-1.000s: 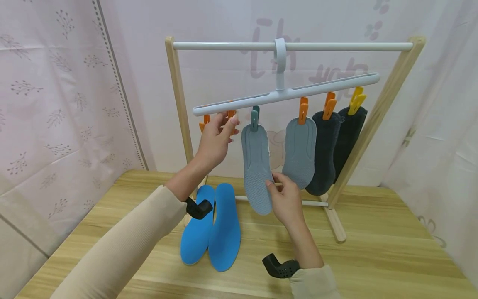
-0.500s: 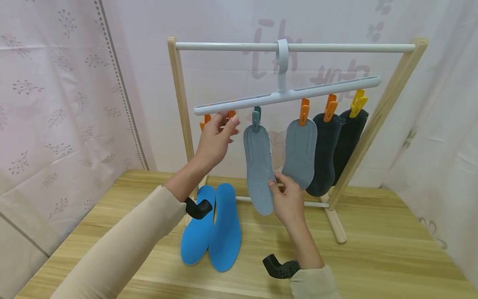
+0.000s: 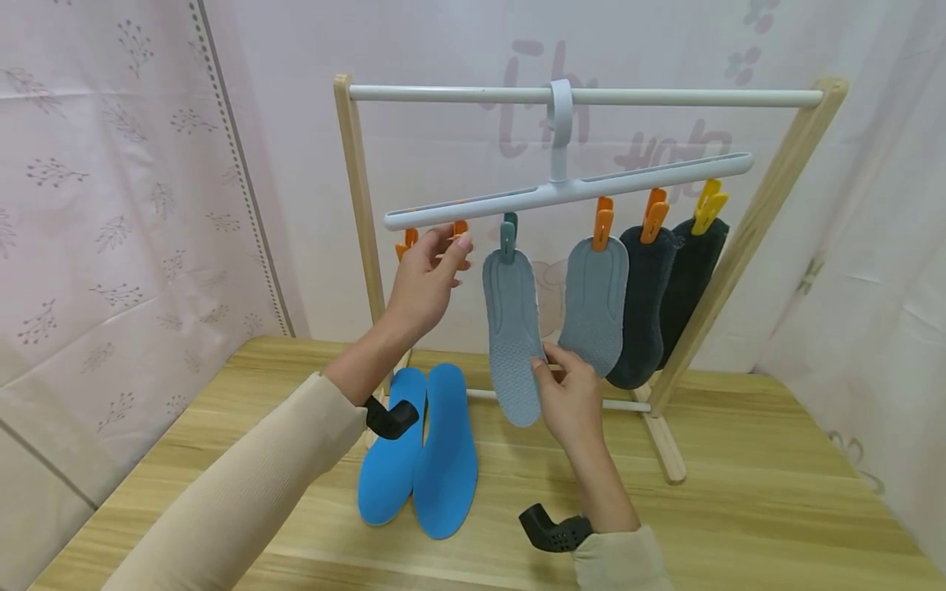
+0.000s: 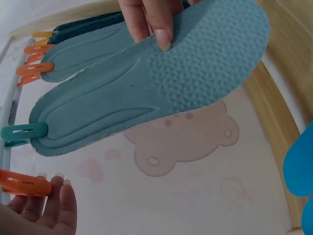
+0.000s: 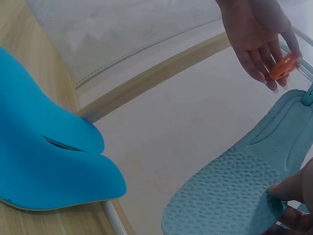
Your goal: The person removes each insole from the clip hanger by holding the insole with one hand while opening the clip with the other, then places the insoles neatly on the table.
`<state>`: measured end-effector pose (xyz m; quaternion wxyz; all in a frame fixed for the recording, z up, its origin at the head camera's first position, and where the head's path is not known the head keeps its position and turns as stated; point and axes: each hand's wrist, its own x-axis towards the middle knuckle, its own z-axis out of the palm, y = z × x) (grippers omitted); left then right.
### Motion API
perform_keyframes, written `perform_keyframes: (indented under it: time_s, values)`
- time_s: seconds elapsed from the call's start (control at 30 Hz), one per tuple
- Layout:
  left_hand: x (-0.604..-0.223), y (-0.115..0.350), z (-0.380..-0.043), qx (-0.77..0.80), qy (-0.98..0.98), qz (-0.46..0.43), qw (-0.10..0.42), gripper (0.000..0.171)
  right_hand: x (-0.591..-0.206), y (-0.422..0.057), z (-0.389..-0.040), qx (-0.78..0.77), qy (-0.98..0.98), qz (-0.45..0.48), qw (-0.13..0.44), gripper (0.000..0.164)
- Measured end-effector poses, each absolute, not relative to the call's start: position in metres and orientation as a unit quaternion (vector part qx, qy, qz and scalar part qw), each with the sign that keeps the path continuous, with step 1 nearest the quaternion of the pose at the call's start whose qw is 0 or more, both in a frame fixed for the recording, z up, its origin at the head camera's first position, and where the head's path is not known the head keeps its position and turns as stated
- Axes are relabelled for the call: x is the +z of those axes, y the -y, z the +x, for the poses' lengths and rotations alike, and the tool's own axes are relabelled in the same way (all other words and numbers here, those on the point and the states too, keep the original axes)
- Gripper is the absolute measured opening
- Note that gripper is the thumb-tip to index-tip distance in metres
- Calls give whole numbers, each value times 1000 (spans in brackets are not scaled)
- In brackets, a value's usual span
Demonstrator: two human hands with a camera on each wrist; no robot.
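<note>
My left hand [image 3: 424, 275] pinches an orange clothespin [image 4: 27, 183] hanging from the left half of the white hanger [image 3: 473, 208]. With thumb and fingers, my right hand [image 3: 572, 394] holds the edge of a grey insole [image 3: 510, 328] near its lower, textured end. A teal clothespin [image 3: 507, 240] clips that insole's top to the hanger. To its right hang a second grey insole [image 3: 594, 287] on an orange clip and two dark insoles [image 3: 641, 320] on orange and yellow clips. Another orange clothespin [image 3: 406, 242] hangs left of my left hand.
Two blue insoles [image 3: 447, 460] lie side by side on the wooden table [image 3: 739, 492], under my left forearm. A rack with wooden legs [image 3: 746, 246] and a white top bar [image 3: 665, 97] bears the hanger, which tilts down on the left. Patterned curtains [image 3: 148, 205] surround the table.
The grey insole in my right hand has shifted very slightly to the right, along with the view. Both hands keep their grips; little else differs.
</note>
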<state>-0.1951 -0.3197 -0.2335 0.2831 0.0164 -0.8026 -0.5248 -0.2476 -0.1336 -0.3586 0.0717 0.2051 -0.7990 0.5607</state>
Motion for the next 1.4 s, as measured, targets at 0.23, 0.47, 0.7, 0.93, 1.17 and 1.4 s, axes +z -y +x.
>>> perform_keyframes:
  time_s: [0.23,0.47,0.7,0.93,1.17,1.4]
  values:
    - [-239,319,-189,-519,811,24,269,51,-359,134,-248,565,797,204,72,31]
    - [-250,318,-180,-521,816,29,250,51,-358,135,-247,566,793,207,90,32]
    - [-267,312,-172,-516,823,47,234,52,-357,137,-246,569,794,201,81,32]
    - [-290,307,-160,-523,815,51,245,46,-357,141,-243,570,791,210,73,33]
    - [-291,296,-153,-440,847,-15,299,52,-358,143,-241,565,791,218,86,32]
    - [-285,282,-150,-351,883,-53,307,64,-359,144,-240,564,790,222,96,30]
